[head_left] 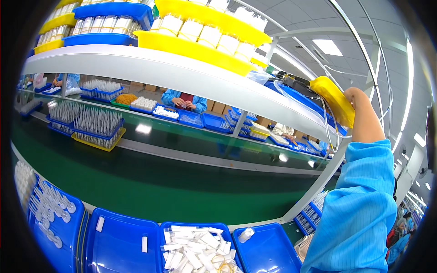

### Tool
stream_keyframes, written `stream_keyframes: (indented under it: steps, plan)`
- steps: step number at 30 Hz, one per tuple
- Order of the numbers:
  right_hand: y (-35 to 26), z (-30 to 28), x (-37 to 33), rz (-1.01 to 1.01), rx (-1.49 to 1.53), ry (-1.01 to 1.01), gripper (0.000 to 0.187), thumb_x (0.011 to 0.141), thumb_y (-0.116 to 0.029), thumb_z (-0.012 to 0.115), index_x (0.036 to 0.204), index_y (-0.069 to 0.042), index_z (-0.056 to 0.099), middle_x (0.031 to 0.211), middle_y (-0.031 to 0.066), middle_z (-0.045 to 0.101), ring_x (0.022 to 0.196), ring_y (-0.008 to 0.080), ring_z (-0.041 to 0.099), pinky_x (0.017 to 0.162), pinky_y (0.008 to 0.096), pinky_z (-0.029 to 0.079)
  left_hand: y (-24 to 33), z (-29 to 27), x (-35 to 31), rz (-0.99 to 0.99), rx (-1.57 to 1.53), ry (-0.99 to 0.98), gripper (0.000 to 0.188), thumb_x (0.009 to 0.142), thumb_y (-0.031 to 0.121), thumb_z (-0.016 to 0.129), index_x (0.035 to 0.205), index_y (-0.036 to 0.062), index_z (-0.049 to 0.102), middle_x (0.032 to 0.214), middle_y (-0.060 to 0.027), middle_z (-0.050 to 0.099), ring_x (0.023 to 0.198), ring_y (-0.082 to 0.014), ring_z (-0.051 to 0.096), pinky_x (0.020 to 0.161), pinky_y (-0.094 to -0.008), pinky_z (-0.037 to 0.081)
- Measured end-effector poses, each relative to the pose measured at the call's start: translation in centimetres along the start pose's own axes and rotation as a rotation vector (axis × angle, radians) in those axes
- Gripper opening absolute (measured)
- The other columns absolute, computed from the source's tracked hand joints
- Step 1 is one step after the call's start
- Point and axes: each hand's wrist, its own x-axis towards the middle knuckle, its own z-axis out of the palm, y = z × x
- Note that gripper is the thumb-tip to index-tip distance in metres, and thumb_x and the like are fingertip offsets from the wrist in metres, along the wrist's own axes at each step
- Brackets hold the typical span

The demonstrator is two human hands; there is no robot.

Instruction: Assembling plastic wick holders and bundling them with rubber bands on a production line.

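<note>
At the right of the frame the right hand [354, 101] is raised high, its blue sleeve [359, 204] rising from the lower right corner, and its fingers are closed around a yellow tool [333, 99] that hangs at the upper right, just beside the end of the white shelf [173, 75]. The tool's dark front end [296, 84] points left toward the shelf, with a clear bag [291, 98] and thin cables [328, 132] looping below it; whether the tool touches the shelf is hard to tell through the fisheye bend. The left hand is out of the picture. On the shelf, across the top of the frame, stand yellow trays [200, 48] and blue trays [107, 22] packed with white cylinders [209, 34]. Below it a green belt [150, 175] runs across the middle, carrying racks of thin white tubes [93, 123] at the left. Along the lower edge sit blue bins [120, 245]: one at lower centre is heaped with white flat pieces [195, 250], one at lower left holds small round white parts [50, 209], and one at lower right holds a single small bottle [246, 234]. Across the belt, in the upper middle, another person in blue [184, 100] works with both hands over more blue bins.
</note>
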Motion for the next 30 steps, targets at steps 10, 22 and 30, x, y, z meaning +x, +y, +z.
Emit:
stream_keyframes:
  steps: [10, 22, 30]
  plan:
    - [2.9, 1.2, 3.9, -0.087, 0.089, -0.170, 0.031, 0.078, -0.022, 0.058, 0.100, 0.000, 0.064, 0.098, 0.0153, 0.063, 0.077, 0.0234, 0.061, 0.066, 0.0392, 0.046, 0.0, -0.2, 0.1, 0.015, -0.014, 0.007, 0.084, 0.050, 0.028, 0.081, 0.124, 0.0088, 0.046, 0.135, -0.0221, 0.033, 0.125, -0.0397, 0.030, 0.104, -0.0496, 0.023]
    - [1.6, 0.9, 2.5, 0.035, 1.081, 0.253, 0.011, 0.081, 0.000, 0.049, 0.082, 0.002, 0.060, 0.075, 0.0115, 0.057, 0.056, 0.0187, 0.056, 0.046, 0.0305, 0.045, 0.2, -0.6, 0.1, -0.002, -0.016, -0.027, 0.084, 0.051, 0.026, 0.081, 0.125, 0.0090, 0.046, 0.135, -0.0221, 0.032, 0.125, -0.0395, 0.030, 0.104, -0.0497, 0.022]
    - [1.1, -0.4, 4.1, 0.030, 1.917, 0.191, 0.011, 0.084, 0.004, 0.040, 0.085, -0.001, 0.050, 0.069, 0.0059, 0.045, 0.046, 0.0116, 0.037, 0.036, 0.0208, 0.031, 0.3, -0.6, 0.3, -0.005, -0.018, -0.025, 0.084, 0.050, 0.026, 0.082, 0.124, 0.0095, 0.047, 0.136, -0.0221, 0.032, 0.124, -0.0403, 0.030, 0.104, -0.0497, 0.023]
